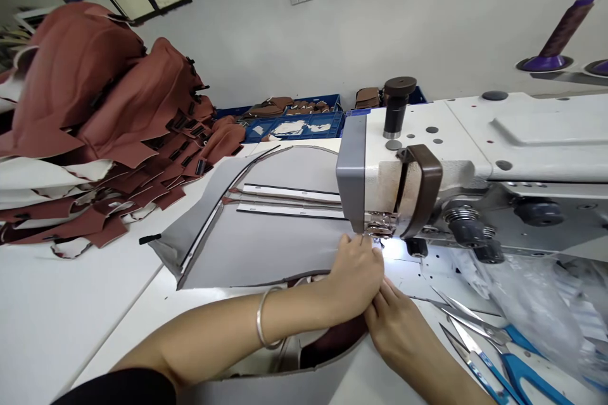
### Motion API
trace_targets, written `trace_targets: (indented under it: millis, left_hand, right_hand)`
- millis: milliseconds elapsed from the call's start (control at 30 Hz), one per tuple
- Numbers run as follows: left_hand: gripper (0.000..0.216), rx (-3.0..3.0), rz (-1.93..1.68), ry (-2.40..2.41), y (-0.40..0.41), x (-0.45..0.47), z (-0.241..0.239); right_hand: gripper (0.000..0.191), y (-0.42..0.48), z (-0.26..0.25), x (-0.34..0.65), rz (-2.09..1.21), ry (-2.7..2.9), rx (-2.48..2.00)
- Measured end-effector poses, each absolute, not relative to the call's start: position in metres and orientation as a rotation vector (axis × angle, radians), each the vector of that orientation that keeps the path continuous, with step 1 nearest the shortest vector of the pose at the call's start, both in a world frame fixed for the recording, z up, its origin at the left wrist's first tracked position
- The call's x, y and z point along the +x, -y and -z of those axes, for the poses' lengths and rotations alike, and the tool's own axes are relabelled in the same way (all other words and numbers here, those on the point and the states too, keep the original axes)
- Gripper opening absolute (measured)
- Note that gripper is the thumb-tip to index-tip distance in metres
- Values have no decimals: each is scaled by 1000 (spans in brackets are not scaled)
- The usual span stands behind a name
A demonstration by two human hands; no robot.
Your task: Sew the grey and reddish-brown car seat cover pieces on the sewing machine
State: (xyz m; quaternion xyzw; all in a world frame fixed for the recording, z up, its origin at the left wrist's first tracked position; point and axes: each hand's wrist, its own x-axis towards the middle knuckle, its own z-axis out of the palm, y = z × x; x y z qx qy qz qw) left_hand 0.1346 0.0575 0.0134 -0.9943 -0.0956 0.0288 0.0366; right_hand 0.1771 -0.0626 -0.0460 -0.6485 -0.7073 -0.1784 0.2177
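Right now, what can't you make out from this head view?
All in the head view:
- Grip on the grey fabric: hidden by the left hand and right hand.
- Stitches at the sewing machine: too small, partly behind the left hand.
- Grey fabric's far right side: behind the sewing machine.
- Scissors: handles partly cut off by the bottom edge.
- Clear plastic: blurred, cut off by the right edge.

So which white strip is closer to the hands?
The lower white strip, nearer the left hand; the upper white strip lies just behind it, farther away.
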Motion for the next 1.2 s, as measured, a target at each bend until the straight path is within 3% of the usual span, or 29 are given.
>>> trace_targets:
  millis: [267,833,1033,1200]
  left_hand:
    - [18,-3012,-88,-89,-63,124,-9]
    - [14,-3042,-71,-103,-71,142,0]
    - [15,-2979,29,99,-90,123,-18]
    - [21,-2970,-87,97,-108,114,-28]
  right_hand:
    - [28,61,37,184,495,1959,-1785]
    - [28,54,39,201,389,1976,-1867]
    - [30,63,49,208,535,2046,-1788]
    - [27,69,50,205,573,2107,-1796]
